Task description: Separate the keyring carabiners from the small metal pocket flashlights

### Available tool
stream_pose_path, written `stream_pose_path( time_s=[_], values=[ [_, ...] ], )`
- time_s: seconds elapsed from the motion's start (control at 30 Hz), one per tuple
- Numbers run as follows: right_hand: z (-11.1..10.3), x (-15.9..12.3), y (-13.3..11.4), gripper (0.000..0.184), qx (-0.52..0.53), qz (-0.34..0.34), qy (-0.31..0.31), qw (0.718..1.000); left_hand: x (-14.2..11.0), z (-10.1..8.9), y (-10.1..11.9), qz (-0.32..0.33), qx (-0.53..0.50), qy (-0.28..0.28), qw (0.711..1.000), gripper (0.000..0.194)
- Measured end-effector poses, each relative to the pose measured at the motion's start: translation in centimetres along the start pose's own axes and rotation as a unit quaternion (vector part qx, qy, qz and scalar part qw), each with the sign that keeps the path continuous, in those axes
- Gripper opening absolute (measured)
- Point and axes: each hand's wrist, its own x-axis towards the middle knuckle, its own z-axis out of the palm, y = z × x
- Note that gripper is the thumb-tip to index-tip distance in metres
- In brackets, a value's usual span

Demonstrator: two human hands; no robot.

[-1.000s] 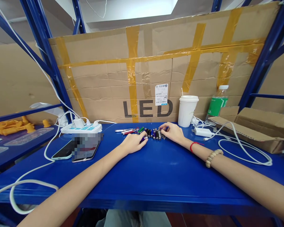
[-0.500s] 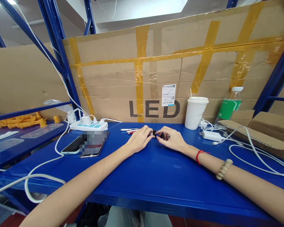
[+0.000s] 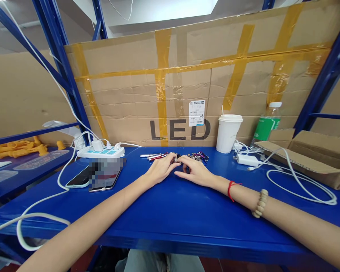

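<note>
My left hand (image 3: 160,170) and my right hand (image 3: 195,172) rest on the blue table (image 3: 181,211), fingertips meeting over a small dark cylinder that both pinch; it is too small to name. Just behind them lies a row of small coloured cylinders with key rings (image 3: 197,156). To its left lie a few slim silver and red pens (image 3: 153,155). My right wrist wears a red string and a bead bracelet.
A white power strip (image 3: 100,152) and two phones (image 3: 93,178) lie at left, with white cables trailing off the edge. A white paper cup (image 3: 229,133), a green-labelled bottle (image 3: 265,124), a charger (image 3: 246,159) and an open cardboard box (image 3: 308,156) stand at right. Taped cardboard marked LED forms the back wall.
My hands have come together from apart. The left moved right along the row, the right drew back toward me, and both now pinch one small piece in front of the row.
</note>
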Motion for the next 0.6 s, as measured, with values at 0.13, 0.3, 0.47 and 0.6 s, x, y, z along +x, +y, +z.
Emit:
stream_pose_path(
  time_s=[0.13, 0.3, 0.47, 0.6],
  values=[
    [0.15, -0.04, -0.44, 0.024, -0.002, 0.009, 0.011, 1.0, 0.0, -0.05, 0.27, -0.013, -0.023, -0.021, 0.999, 0.02],
    [0.2, -0.02, -0.51, 0.017, -0.01, 0.028, 0.011, 1.0, 0.09, -0.09, 0.42, -0.019, -0.04, -0.052, 0.998, 0.02],
    [0.2, 0.04, -0.51, 0.012, 0.007, 0.049, 0.019, 0.999, 0.1, -0.09, 0.48, -0.008, -0.022, -0.057, 0.998, 0.019],
    [0.21, 0.07, -0.75, 0.009, 0.022, 0.076, 0.042, 0.996, 0.05, -0.06, 0.42, -0.017, -0.016, -0.063, 0.998, 0.022]
  ],
)
